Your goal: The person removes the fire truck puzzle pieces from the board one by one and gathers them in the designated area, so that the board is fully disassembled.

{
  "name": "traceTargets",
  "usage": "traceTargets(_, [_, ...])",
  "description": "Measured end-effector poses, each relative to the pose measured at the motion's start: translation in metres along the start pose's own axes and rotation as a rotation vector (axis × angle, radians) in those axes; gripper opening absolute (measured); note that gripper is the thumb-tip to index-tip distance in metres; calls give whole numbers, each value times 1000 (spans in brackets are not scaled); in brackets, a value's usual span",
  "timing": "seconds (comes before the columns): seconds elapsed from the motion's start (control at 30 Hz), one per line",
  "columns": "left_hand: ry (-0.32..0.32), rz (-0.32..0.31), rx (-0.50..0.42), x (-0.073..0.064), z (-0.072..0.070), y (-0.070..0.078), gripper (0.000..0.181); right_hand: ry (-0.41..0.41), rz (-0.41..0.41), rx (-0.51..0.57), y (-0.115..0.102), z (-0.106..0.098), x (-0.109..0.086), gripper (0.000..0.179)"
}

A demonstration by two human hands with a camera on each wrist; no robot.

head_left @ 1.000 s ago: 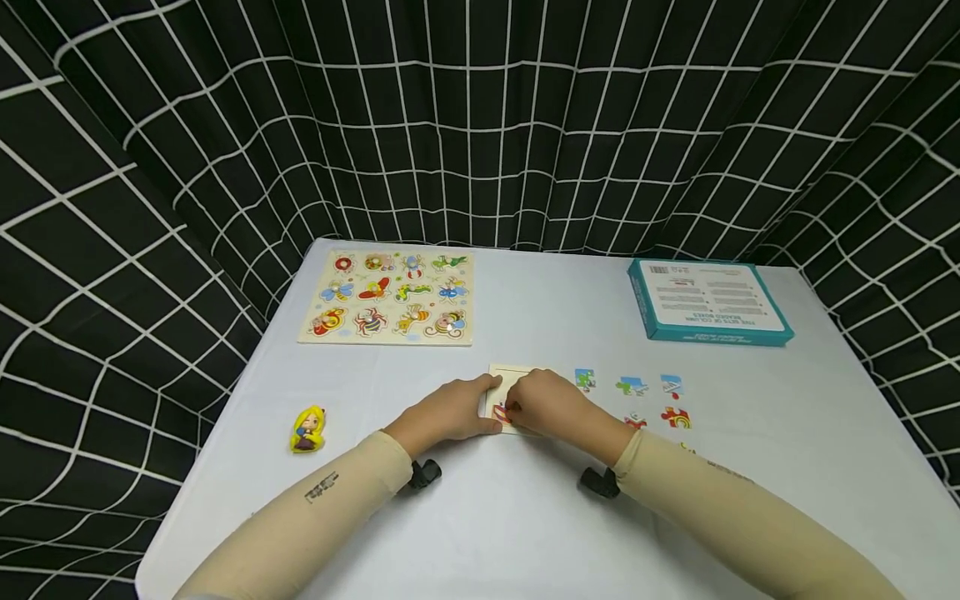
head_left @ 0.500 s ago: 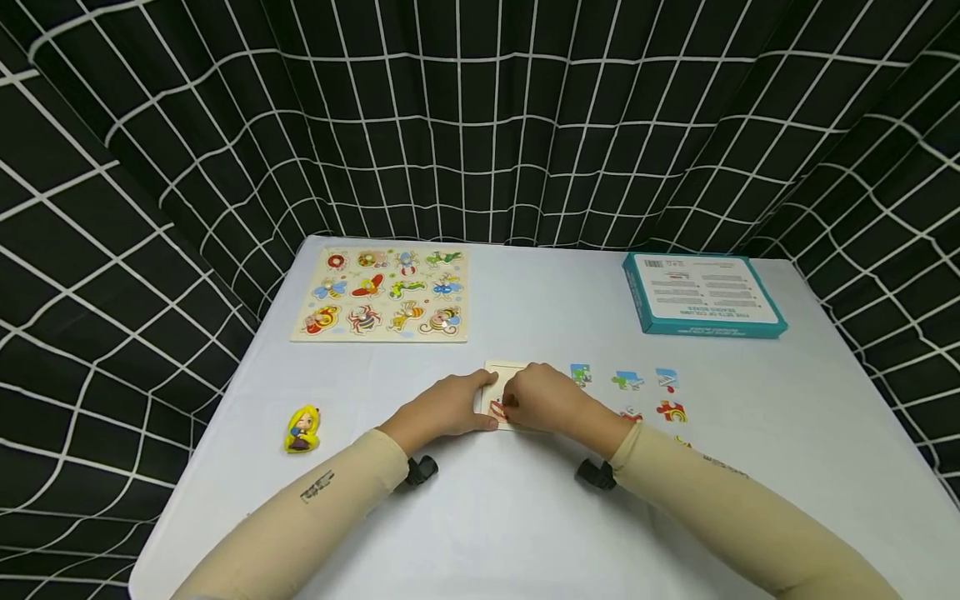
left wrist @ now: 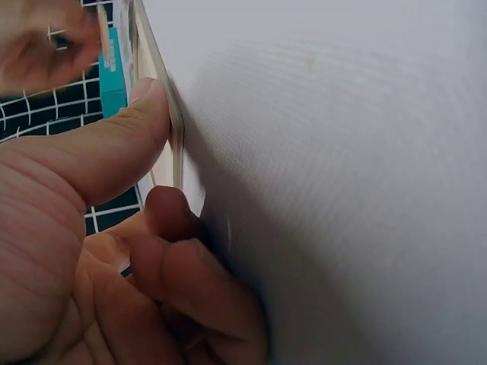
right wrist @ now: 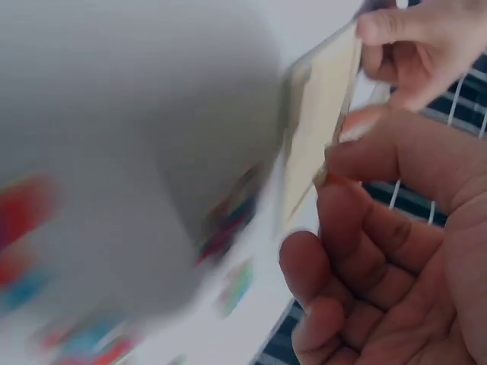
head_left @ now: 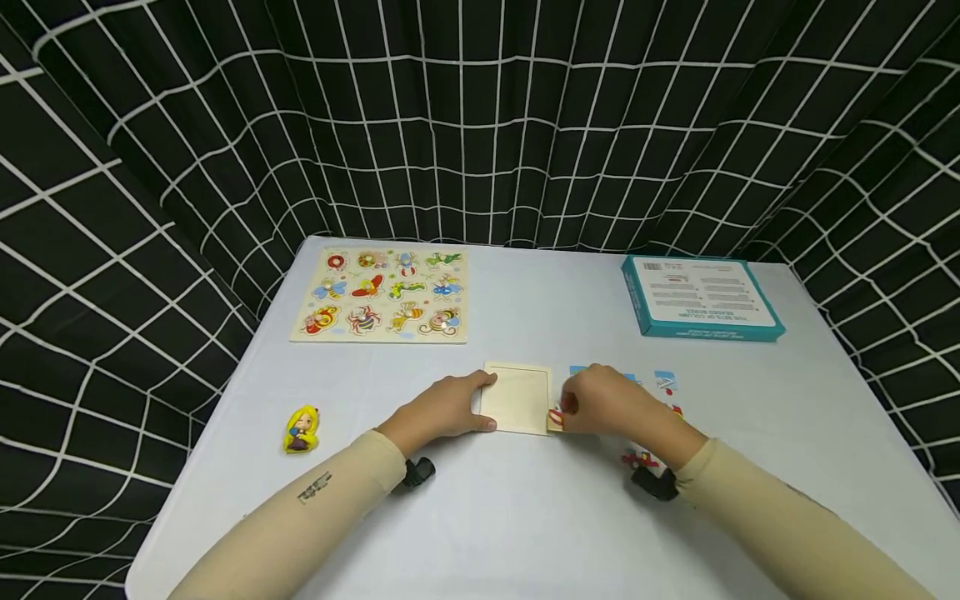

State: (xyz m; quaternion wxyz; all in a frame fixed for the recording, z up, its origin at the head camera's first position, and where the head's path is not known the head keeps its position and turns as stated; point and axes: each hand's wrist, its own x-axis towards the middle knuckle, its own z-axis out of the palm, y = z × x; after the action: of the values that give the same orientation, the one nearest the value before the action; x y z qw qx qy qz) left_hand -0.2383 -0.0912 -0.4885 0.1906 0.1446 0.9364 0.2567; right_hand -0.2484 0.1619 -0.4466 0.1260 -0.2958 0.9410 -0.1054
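Observation:
A small square wooden puzzle tray (head_left: 516, 402) lies at the middle of the table, its bare recess facing up. My left hand (head_left: 447, 406) grips the left side, thumb at the near corner and fingers farther up. In the left wrist view the thumb presses on the tray's edge (left wrist: 176, 133). Just past the tray's right edge, my right hand (head_left: 611, 407) pinches a red-and-white jigsaw piece (head_left: 555, 419) between thumb and index finger. In the right wrist view those fingers largely hide the piece.
Several loose jigsaw pieces, among them a blue one (head_left: 664, 381) and a red one (head_left: 640, 459), lie around and partly behind the right hand. Farther back are an insect peg puzzle board (head_left: 382, 296) and a teal box (head_left: 705, 298). A yellow-haired doll figure (head_left: 302, 429) lies at left.
My right hand has moved right from inside the tray, taking the jigsaw piece with it and uncovering the recess. The left hand stays at the tray's left side.

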Motion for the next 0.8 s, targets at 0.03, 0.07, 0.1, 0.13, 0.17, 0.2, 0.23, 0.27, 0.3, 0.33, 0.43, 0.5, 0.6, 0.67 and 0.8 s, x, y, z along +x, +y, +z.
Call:
traceTargets(0.03, [1,0,-4,-1,-1,-1,79,-9,-1,12,6,0,-9,16])
traceTargets(0.07, [2,0,-6,-1,-1,-1,79,-20,-8,20,12,1,-17,18])
traceTargets(0.1, [2,-1,-6,-2,-2,-2,79,-34,-11,26,16,2,-24,19])
traceTargets(0.13, [2,-3,-11,-2,-3,-3,79,-45,-12,31,20,3,-30,20])
traceTargets(0.17, [3,-6,-15,-2,-3,-5,80,-51,-16,36,23,5,-35,20])
traceTargets(0.2, [4,-10,-20,-2,-4,-6,80,-57,-17,42,25,6,-38,20])
traceTargets(0.23, [6,-11,-23,-2,-4,-7,80,-58,-20,39,26,7,-41,21])
traceTargets(0.27, [7,-13,-26,-1,-4,-8,80,-54,-26,30,27,7,-42,21])
traceTargets(0.3, [7,-17,-27,-1,-4,-9,80,-47,-34,19,28,8,-43,21])
traceTargets(0.33, [8,-22,-30,-1,-5,-10,80,-39,-41,16,28,9,-43,21])
traceTargets(0.43, [14,-22,-35,-1,-5,-10,79,-9,-68,-8,28,11,-41,22])
traceTargets(0.5, [17,-24,-36,-1,-5,-10,79,11,-86,-23,28,12,-40,22])
traceTargets(0.6, [17,-25,-42,-2,-5,-9,79,20,-98,-36,28,13,-39,22])
traceTargets(0.67, [13,-21,-39,-2,-5,-10,79,17,-95,-40,27,13,-38,22])
traceTargets(0.8, [-26,14,-76,-3,-10,-15,85,0,-44,26,26,7,-38,12])
